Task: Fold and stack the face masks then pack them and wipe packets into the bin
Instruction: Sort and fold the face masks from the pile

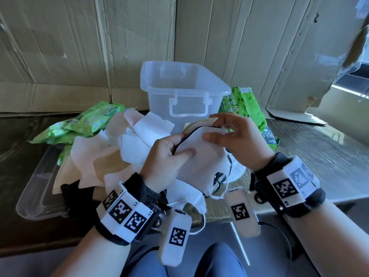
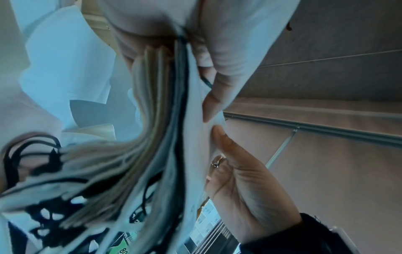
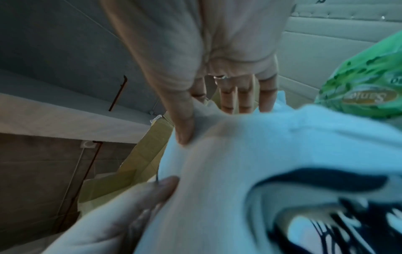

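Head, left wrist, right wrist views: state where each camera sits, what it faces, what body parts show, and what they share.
Head: on the person's head, looking down at the clear bin, green wipe packets and the stack of face masks; shows the left hand, right hand, forearms, knees.
Left wrist: along the left hand, facing the stack's edges; the right hand shows opposite.
Right wrist: along the right hand, facing the stack; a left thumb shows.
Shared: the stack, both hands.

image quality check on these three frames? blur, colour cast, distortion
Head view: mostly sharp, wide-angle bowing at the edges, daylight from the right; clear bin and wipe packets readable. Left wrist view: blue cast, stack of masks smeared at close range, right hand fairly crisp. Right wrist view: dim, bluish, the stack a soft blur, left hand out of focus.
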The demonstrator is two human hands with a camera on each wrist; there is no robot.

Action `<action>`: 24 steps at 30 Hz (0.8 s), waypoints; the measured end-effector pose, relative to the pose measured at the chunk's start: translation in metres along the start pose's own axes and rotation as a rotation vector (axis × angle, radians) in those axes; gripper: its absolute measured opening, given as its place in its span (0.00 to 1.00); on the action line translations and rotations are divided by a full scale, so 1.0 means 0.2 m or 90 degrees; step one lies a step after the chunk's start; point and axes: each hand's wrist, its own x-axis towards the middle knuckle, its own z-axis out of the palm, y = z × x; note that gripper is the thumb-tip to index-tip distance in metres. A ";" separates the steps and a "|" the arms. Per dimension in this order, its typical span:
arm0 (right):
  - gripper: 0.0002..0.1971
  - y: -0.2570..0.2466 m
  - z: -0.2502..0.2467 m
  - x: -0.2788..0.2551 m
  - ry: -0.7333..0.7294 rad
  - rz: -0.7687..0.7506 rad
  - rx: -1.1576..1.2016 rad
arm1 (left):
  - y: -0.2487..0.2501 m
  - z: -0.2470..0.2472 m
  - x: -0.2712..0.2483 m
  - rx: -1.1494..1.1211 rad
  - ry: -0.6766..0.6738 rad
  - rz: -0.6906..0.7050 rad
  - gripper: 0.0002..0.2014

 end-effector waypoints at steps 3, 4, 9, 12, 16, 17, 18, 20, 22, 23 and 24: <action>0.16 0.01 0.07 -0.02 0.022 0.011 0.063 | 0.00 0.00 0.00 -0.002 -0.016 0.031 0.18; 0.20 0.02 0.09 -0.03 0.010 0.016 0.105 | 0.01 -0.01 0.00 0.003 -0.018 0.043 0.19; 0.37 0.09 0.09 -0.04 -0.004 0.045 0.138 | -0.05 -0.01 0.03 0.005 0.082 0.058 0.29; 0.27 0.09 0.10 -0.03 0.110 0.054 0.149 | -0.10 0.06 0.05 -0.071 0.219 -0.030 0.30; 0.19 0.08 0.13 -0.02 0.121 0.085 0.256 | -0.11 0.15 0.06 -0.093 0.224 -0.133 0.38; 0.21 0.08 0.14 -0.02 0.109 0.090 0.245 | -0.11 0.16 0.07 -0.082 0.223 -0.125 0.37; 0.24 0.08 0.14 -0.02 0.095 0.092 0.226 | -0.11 0.17 0.07 -0.076 0.221 -0.111 0.37; 0.31 0.08 0.14 -0.02 0.064 0.097 0.194 | -0.10 0.17 0.06 -0.065 0.215 -0.107 0.34; 0.34 0.09 0.12 -0.03 0.052 0.115 0.192 | -0.10 0.15 0.06 -0.033 0.212 -0.107 0.34; 0.34 0.10 0.10 -0.02 0.050 0.122 0.197 | -0.10 0.13 0.06 -0.030 0.217 -0.089 0.35; 0.33 0.11 0.08 -0.02 0.047 0.125 0.201 | -0.11 0.11 0.07 -0.040 0.221 -0.069 0.37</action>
